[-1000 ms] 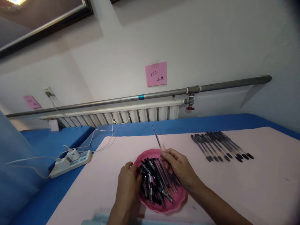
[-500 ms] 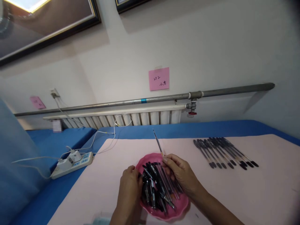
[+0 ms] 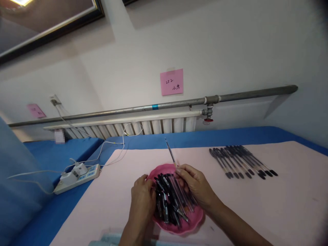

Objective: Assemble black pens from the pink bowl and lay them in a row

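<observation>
My right hand (image 3: 196, 186) pinches a slim pen refill (image 3: 170, 150) with a dark ink column, its tip slanting up and away over the bowl's far rim. A scalloped pink bowl (image 3: 191, 227) sits below both hands. In it lie black pen caps and pen parts (image 3: 165, 205) on the left and clear pen barrels (image 3: 180, 196) on the right. Curled at the bowl's left rim beside the black parts is my left hand (image 3: 142, 198); its fingertips are partly hidden, so I cannot make out what they hold.
A row of capped pens (image 3: 238, 162) lies to the right on the pink sheet (image 3: 107, 201). At left, a white power strip (image 3: 77, 178) with plugs and cables rests on the blue cover (image 3: 36, 218). A radiator (image 3: 164, 125) and pipe (image 3: 138, 109) run along the wall.
The view has shifted slightly, so most things sit a little higher and further left. Both hands keep nearly the same pose, the refill still in the right.
</observation>
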`<state>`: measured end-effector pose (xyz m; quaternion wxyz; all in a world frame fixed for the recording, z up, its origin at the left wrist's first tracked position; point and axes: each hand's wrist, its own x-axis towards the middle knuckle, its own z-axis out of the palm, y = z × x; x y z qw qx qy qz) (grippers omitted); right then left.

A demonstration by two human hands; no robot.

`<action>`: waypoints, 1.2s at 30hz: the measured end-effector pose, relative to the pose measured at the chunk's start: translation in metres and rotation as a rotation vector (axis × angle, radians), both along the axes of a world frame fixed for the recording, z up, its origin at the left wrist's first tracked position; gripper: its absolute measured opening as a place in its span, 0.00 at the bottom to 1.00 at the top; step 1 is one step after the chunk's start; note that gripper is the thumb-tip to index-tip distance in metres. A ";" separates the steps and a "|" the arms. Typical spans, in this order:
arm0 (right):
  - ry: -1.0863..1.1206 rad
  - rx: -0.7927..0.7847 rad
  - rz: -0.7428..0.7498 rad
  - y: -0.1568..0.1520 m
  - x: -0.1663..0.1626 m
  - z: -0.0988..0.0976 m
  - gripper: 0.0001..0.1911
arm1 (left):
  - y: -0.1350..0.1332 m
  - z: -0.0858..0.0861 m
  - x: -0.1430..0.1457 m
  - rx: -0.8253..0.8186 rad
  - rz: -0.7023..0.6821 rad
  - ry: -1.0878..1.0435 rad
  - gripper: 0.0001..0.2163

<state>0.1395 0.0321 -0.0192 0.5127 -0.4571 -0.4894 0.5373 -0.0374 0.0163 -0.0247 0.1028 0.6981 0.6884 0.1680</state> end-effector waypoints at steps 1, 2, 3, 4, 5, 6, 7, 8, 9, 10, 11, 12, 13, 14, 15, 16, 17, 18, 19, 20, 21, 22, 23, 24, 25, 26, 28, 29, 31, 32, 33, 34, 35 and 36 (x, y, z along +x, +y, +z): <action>0.000 0.002 -0.001 0.000 0.000 0.000 0.14 | 0.001 -0.001 0.002 0.012 0.007 0.015 0.16; 0.000 0.004 -0.003 0.000 0.000 0.000 0.13 | 0.001 -0.003 0.003 0.028 0.010 0.032 0.17; 0.000 0.006 -0.006 0.000 0.000 0.000 0.13 | 0.002 -0.005 0.005 0.042 0.009 0.050 0.17; -0.001 0.008 -0.009 -0.001 0.000 0.000 0.13 | 0.003 -0.006 0.007 0.054 0.005 0.070 0.18; 0.000 0.009 -0.011 -0.001 0.000 0.000 0.13 | 0.005 -0.008 0.009 0.059 0.003 0.089 0.18; 0.000 0.010 -0.013 -0.001 -0.001 0.000 0.13 | 0.007 -0.009 0.010 0.059 0.002 0.107 0.17; 0.001 0.011 -0.013 -0.001 -0.001 0.000 0.13 | 0.009 -0.010 0.012 0.057 0.006 0.124 0.17; 0.002 0.011 -0.013 0.000 -0.001 0.000 0.13 | 0.011 -0.010 0.013 0.054 0.010 0.138 0.17; 0.004 0.012 -0.013 0.000 -0.001 0.000 0.13 | 0.013 -0.011 0.014 0.050 0.013 0.151 0.17; 0.006 0.012 -0.013 0.000 -0.001 0.000 0.13 | 0.015 -0.011 0.015 0.046 0.011 0.163 0.17; 0.009 0.012 -0.012 0.000 -0.001 0.000 0.13 | 0.016 -0.010 0.016 0.039 0.004 0.176 0.17; 0.012 0.012 -0.012 0.000 -0.002 0.000 0.13 | 0.018 -0.010 0.016 0.032 -0.003 0.187 0.17; 0.016 0.011 -0.012 0.000 -0.002 0.000 0.12 | 0.019 -0.009 0.016 0.025 -0.010 0.198 0.17; 0.020 0.010 -0.012 0.000 -0.002 0.000 0.12 | 0.019 -0.008 0.016 0.020 -0.014 0.208 0.16; 0.024 0.009 -0.012 0.000 -0.002 0.000 0.12 | 0.019 -0.007 0.016 0.017 -0.014 0.218 0.16; 0.028 0.008 -0.013 -0.001 -0.002 0.000 0.12 | 0.019 -0.006 0.016 0.016 -0.010 0.226 0.16; 0.032 0.008 -0.013 -0.001 -0.002 0.000 0.12 | 0.019 -0.004 0.017 0.014 -0.004 0.232 0.16; 0.036 0.008 -0.013 -0.001 -0.002 0.000 0.12 | 0.018 -0.003 0.017 0.012 0.003 0.235 0.15; 0.039 0.008 -0.014 -0.001 -0.002 0.000 0.12 | 0.017 -0.002 0.017 0.012 0.009 0.237 0.15; 0.041 0.009 -0.015 -0.001 -0.002 0.000 0.11 | 0.016 -0.001 0.018 0.019 0.013 0.236 0.15; 0.042 0.009 -0.015 -0.001 -0.002 0.001 0.11 | 0.016 0.000 0.019 0.034 0.013 0.233 0.15; 0.042 0.010 -0.016 -0.001 -0.002 0.001 0.11 | 0.015 0.001 0.020 0.056 0.008 0.229 0.15; 0.041 0.011 -0.018 -0.001 -0.002 0.001 0.11 | 0.014 0.002 0.021 0.082 -0.003 0.222 0.15; 0.040 0.012 -0.020 -0.001 -0.002 0.002 0.11 | 0.013 0.004 0.022 0.106 -0.024 0.211 0.16; 0.039 0.013 -0.022 0.000 -0.002 0.002 0.11 | 0.012 0.005 0.024 0.118 -0.059 0.196 0.16; 0.038 0.013 -0.024 0.000 -0.002 0.002 0.11 | 0.012 0.006 0.025 0.121 -0.098 0.180 0.16; 0.036 0.014 -0.029 0.000 -0.002 0.003 0.11 | 0.010 0.008 0.028 0.114 -0.165 0.153 0.13; 0.034 0.014 -0.029 0.000 -0.002 0.003 0.11 | 0.010 0.009 0.029 0.109 -0.184 0.146 0.12; 0.029 0.015 -0.029 0.000 -0.002 0.002 0.11 | 0.009 0.010 0.030 0.097 -0.194 0.150 0.10; 0.028 0.016 -0.028 0.000 -0.002 0.002 0.11 | 0.008 0.011 0.031 0.092 -0.194 0.158 0.10; 0.027 0.017 -0.027 0.000 -0.002 0.002 0.11 | 0.008 0.011 0.032 0.086 -0.197 0.165 0.10; 0.026 0.019 -0.026 0.000 -0.001 0.002 0.11 | 0.007 0.011 0.032 0.081 -0.199 0.174 0.10; 0.026 0.020 -0.025 0.000 -0.001 0.002 0.11 | 0.007 0.010 0.033 0.078 -0.198 0.182 0.10; 0.025 0.022 -0.025 -0.001 -0.001 0.002 0.11 | 0.006 0.010 0.033 0.078 -0.193 0.191 0.10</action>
